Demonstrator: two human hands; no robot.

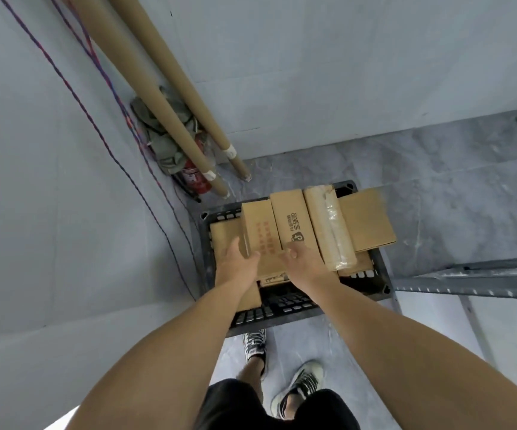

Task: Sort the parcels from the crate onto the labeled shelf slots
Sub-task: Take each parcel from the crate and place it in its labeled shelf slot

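A black slotted plastic crate (282,308) sits on the grey marbled floor (437,181) at the centre of the frame, packed with brown cardboard parcels. Four lie side by side across its top:

- a narrow carton printed with rows of red characters (262,234) on the left
- a narrow carton with a black logo and black characters (293,225) next to it
- a long parcel wrapped in clear glossy tape (328,225)
- a flat plain carton (369,218) that overhangs the crate's right rim

More cardboard shows beneath them.

Both bare arms reach down to the red-printed carton. The left hand (238,262) is loosely spread, with its thumb up along the carton's left side and its fingers over the near end of the top. The right hand (303,259) has bent fingers at the seam between that carton and the logo carton, and I cannot tell whether it has a hold.

A grey perforated metal shelf rail (468,280) runs in from the right. Long brown cardboard tubes (158,88) lean in the corner at upper left, above a red fire extinguisher (196,178).
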